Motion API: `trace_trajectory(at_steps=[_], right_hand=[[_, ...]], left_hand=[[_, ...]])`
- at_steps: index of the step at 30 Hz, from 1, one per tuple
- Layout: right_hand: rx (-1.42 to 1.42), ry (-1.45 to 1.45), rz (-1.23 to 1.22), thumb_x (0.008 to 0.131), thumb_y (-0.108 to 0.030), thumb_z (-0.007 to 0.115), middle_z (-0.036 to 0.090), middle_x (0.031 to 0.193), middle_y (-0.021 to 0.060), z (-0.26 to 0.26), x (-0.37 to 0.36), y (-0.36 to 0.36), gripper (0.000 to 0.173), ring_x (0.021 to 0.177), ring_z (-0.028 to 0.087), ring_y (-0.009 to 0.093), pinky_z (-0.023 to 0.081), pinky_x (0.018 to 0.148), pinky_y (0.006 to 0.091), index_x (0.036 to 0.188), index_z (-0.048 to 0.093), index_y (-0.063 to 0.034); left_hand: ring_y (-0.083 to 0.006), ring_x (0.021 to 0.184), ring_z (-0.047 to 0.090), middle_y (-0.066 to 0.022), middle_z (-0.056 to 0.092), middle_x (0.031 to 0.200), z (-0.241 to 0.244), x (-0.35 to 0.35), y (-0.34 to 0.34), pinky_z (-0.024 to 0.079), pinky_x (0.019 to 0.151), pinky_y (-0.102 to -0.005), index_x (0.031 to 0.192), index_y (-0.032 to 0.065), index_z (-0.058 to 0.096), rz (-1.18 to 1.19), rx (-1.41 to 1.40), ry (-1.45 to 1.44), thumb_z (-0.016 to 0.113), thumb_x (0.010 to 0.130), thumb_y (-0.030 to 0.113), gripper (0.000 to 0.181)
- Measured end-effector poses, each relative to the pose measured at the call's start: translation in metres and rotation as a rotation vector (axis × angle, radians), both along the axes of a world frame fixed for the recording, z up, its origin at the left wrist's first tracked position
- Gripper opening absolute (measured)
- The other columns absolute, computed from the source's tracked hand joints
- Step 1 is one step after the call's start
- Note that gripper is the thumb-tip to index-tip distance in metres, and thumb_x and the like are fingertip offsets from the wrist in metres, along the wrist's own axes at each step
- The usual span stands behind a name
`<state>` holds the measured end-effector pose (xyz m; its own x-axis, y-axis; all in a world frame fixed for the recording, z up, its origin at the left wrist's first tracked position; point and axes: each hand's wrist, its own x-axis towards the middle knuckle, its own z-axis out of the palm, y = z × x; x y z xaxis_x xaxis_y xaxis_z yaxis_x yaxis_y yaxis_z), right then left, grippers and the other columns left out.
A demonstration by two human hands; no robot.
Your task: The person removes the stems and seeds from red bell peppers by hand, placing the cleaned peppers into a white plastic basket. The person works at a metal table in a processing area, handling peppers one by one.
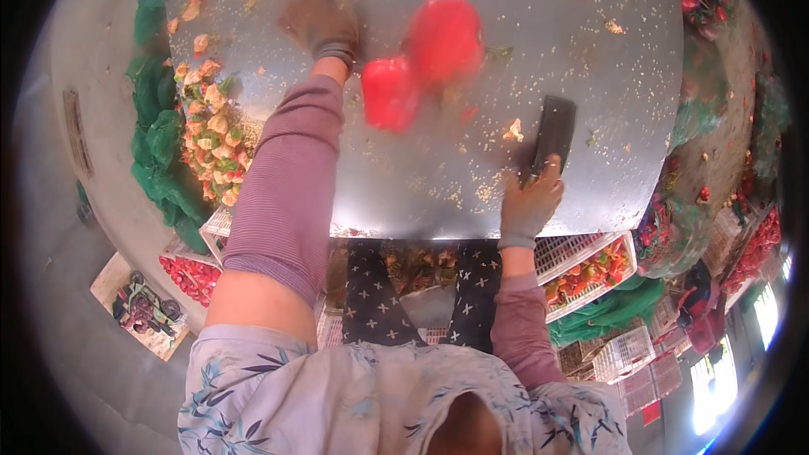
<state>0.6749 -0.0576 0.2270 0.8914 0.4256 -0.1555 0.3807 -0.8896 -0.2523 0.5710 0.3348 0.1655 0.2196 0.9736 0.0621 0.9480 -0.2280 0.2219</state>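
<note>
My right hand [531,202], with a grey cuff at the wrist, grips the near end of a dark, flat rectangular tool [556,129]. Its exact kind cannot be told, but it lies over the right part of a metal tabletop [404,189]. Motion blurs my left hand [322,19] at the far left of the tabletop; whether anything is in its fingers cannot be seen. Just to its right are two red bell peppers, a nearer one [389,95] and a larger-looking one [445,38] behind it, both blurred and seeming to touch.
Pepper cores [215,123] and seeds pile up at the tabletop's left edge, beside green netting [155,158]. Crates of cut red peppers stand below, at left [193,278] and right [588,275]. Net sacks [679,230] line the right side. A small pepper scrap [513,131] lies near the tool.
</note>
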Motion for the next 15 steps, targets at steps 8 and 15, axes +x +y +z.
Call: trace_trajectory(at_steps=[8,15], right_hand=[[0.124,0.017,-0.015,0.089,-0.017,0.061,0.064,0.102,0.0194,-0.037,0.014,-0.050,0.055,0.086,0.064,0.034,0.053,0.078,0.0443,0.139,0.044,-0.0008],[0.673,0.264,0.335,0.099,-0.006,0.048,0.062,0.085,0.0071,0.082,-0.033,0.013,0.027,0.073,0.059,0.014,0.050,0.068,0.0269,0.125,0.051,0.0008]], left_hand=[[-0.0215,0.114,0.057,-0.0127,0.058,0.125,0.043,-0.062,-0.134,0.049,0.097,-0.0340,0.134,0.0036,0.055,-0.242,-0.562,-0.860,0.064,0.092,0.006,0.043],[-0.0187,0.112,0.057,-0.0115,0.055,0.129,0.048,-0.076,-0.173,0.049,0.097,-0.0326,0.134,0.0012,0.052,0.068,-0.717,-1.082,0.062,0.097,0.013,0.040]])
